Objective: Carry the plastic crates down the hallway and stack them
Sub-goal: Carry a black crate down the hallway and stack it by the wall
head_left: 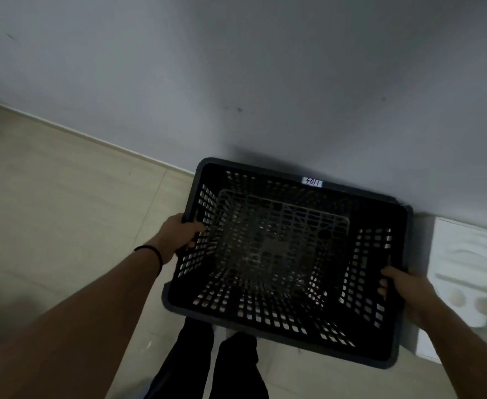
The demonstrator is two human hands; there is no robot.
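Note:
A black plastic crate (288,323) with perforated walls and floor fills the middle of the head view, seen from above, its far rim close to the wall. A small white label sits on that far rim. My left hand (180,236) grips the crate's left rim, fingers curled over the edge; a dark band circles that wrist. My right hand (403,289) grips the right rim, fingers inside the wall. Whether the crate rests on the floor or on another crate I cannot tell.
A grey wall (236,67) rises straight ahead, meeting the beige tiled floor (64,197) along a pale skirting line. A white moulded packing piece (472,269) lies on the floor right of the crate. My dark-trousered legs (207,370) stand just below the crate.

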